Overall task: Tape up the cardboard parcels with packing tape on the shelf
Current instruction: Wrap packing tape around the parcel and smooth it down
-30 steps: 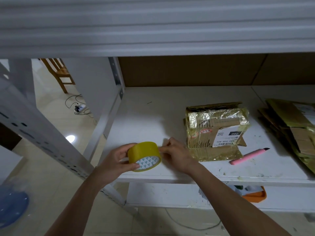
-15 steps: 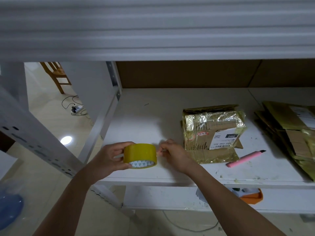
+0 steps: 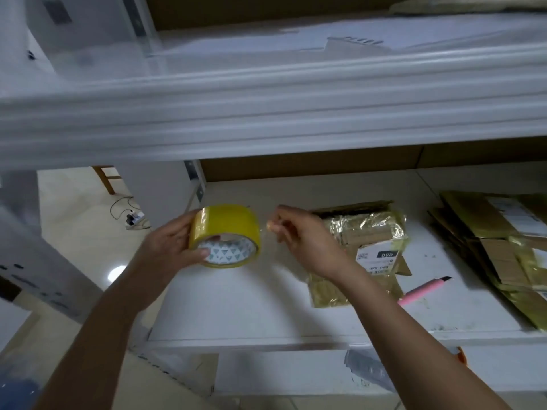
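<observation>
head view: left hand [image 3: 170, 253] gripping yellow packing tape roll [image 3: 226, 232], fingers curled over its outer band and thumb at the patterned core, roll held up above white shelf [image 3: 236, 306]. right hand [image 3: 299, 241] just beside the roll, fingertips pinched together, seemingly on the tape's loose end, too clear and blurred to confirm. behind the right hand, cardboard parcel [image 3: 367, 238] lying on the shelf, wrapped in glossy tape, white label facing up. pink utility knife [image 3: 423, 291] on the shelf to the parcel's right, blade end pointing away from the camera. farther right, at the shelf's edge, stack of flattened cardboard parcels [image 3: 497, 247], also taped. upper shelf board [image 3: 266, 108] spanning the frame above, blurred. at left, beyond the shelf post, wooden chair leg [image 3: 105, 179] and cable [image 3: 127, 211] on tiled floor.
</observation>
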`<state>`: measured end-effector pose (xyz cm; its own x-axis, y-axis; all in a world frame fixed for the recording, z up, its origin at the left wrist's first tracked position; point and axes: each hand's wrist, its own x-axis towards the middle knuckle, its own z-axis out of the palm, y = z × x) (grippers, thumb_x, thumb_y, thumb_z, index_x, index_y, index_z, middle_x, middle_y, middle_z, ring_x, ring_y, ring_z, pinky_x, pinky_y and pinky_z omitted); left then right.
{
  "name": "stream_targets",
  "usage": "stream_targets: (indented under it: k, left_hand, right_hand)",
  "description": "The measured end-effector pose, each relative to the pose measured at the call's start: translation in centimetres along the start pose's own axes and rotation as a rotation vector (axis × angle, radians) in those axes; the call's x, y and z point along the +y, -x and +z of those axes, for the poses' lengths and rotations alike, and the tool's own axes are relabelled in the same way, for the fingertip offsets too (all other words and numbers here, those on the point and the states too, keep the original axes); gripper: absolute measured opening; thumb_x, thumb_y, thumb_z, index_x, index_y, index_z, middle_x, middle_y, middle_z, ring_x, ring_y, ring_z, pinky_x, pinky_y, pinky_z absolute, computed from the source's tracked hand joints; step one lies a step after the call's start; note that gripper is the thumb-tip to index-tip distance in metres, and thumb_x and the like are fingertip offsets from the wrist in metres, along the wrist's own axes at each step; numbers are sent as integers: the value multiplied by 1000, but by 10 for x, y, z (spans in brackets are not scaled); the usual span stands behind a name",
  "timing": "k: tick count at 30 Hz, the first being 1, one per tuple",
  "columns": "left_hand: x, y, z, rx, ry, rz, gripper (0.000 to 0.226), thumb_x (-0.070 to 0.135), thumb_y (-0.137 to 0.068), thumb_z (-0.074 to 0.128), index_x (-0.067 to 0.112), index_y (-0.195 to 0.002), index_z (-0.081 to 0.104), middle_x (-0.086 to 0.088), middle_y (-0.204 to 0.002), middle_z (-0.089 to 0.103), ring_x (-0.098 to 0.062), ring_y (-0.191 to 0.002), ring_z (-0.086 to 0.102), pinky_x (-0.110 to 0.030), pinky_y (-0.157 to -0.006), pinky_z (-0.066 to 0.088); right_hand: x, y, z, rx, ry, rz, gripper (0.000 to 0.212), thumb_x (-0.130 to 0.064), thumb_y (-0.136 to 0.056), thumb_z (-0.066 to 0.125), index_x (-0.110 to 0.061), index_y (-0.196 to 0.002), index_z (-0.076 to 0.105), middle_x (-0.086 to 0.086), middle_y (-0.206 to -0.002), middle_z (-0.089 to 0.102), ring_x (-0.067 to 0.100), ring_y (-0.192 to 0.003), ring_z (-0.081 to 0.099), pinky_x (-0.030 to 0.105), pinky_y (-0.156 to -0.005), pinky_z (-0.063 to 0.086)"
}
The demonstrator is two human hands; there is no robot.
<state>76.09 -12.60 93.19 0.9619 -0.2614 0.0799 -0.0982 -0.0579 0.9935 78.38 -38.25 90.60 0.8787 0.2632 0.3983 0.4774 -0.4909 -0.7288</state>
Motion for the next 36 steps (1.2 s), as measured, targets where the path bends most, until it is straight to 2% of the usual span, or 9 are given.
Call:
stream_targets:
  k: [3,10,15,18,23,26,29,32,36]
  left_hand:
    - [4,-17,28,-18,-25,50,64,2,-76,72,10,-136,52,-14,-117,69,-31,-113,65,-31,-88,56]
    - [34,-85,122,-87,-189,151,55,7,-83,74,13,-135,56,-5,-110,71,-9,-100,67,-21,-83,51]
    - [21,-118,177,-144,-289,107,64,14,-91,66,24,-149,39,2,-124,62,-12,-110,61,-10,-74,49]
    - [0,-120,194,-103,-359,57,67,22,-91,67,35,-149,34,7,-132,54,-11,-116,56,-6,-77,46]
    - [-29,-113,198,-164,-385,55,89,12,-82,77,63,-136,29,8,-133,55,-12,-118,59,-31,-90,57]
    - [-37,-114,198,-151,-388,33,94,4,-76,81,58,-133,28,5,-123,63,-10,-111,64,-29,-88,57]
    - [-34,-113,204,-132,-366,19,70,3,-82,75,37,-130,37,6,-111,66,-9,-101,69,-21,-77,57]
    - [-30,-111,208,-114,-364,26,56,5,-89,67,29,-130,38,11,-106,63,-1,-94,68,-16,-71,55]
    - [-29,-109,208,-137,-374,7,72,8,-92,62,31,-149,25,16,-112,59,-1,-96,68,-31,-82,60]
  right_hand:
    - [7,3,-32,90,47,11,11,-4,-94,58,-11,-87,63,-4,-74,58,10,-62,55,16,-60,41]
    - [40,15,-129,215,161,196,16,-8,-96,57,-12,-103,71,-5,-95,64,10,-81,57,3,-64,37]
    - [76,26,-163,273,59,393,33,-16,-92,66,-21,-124,61,2,-76,63,12,-70,59,18,-62,44]
    - [100,40,-161,267,-42,501,36,-17,-89,71,-15,-122,60,6,-74,64,18,-72,63,38,-73,55]
    - [125,55,-148,352,-277,598,26,-23,-89,71,-17,-114,66,10,-79,64,20,-74,63,30,-68,50]
    - [126,57,-144,367,-360,591,17,-12,-94,62,-20,-108,67,13,-84,63,24,-79,62,37,-73,52]
    - [127,57,-149,395,-323,514,24,-2,-93,58,-22,-103,67,6,-80,61,16,-70,57,32,-68,48]
    - [128,54,-152,427,-308,470,28,5,-91,55,-19,-100,65,3,-75,61,10,-61,57,30,-63,47]
    - [135,54,-145,520,-348,485,28,3,-89,60,-24,-92,65,0,-74,60,16,-63,60,36,-66,51]
